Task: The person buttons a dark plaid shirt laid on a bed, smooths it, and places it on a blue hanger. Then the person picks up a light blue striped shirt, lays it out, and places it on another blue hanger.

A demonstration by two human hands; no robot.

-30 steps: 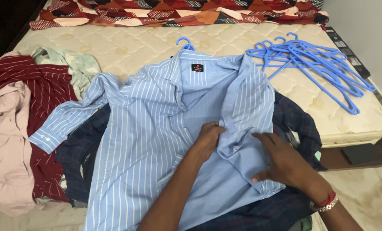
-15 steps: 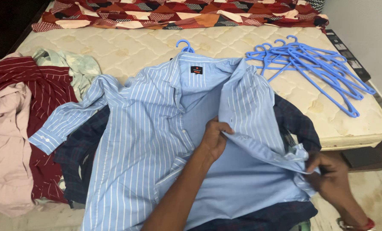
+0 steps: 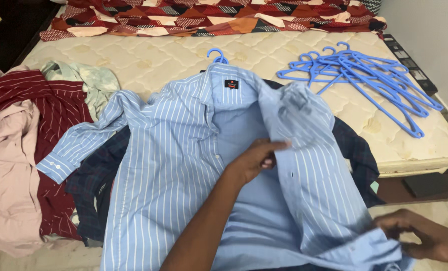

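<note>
A light blue striped shirt lies open on the mattress with a blue hanger inside its collar. My left hand pinches the edge of the shirt's right front panel near the middle of the chest. My right hand grips the same panel's lower hem at the bottom right and holds it pulled out over the bed's edge. The panel is stretched and lifted between both hands. A dark plaid shirt lies underneath.
A pile of blue hangers rests at the right of the mattress. Maroon striped, pink and pale green clothes lie at the left. A patterned red sheet runs along the far edge. Floor shows at the right.
My right hand has drawn the shirt's right front panel down and to the right, straightening it. My left hand has risen slightly with the panel's edge.
</note>
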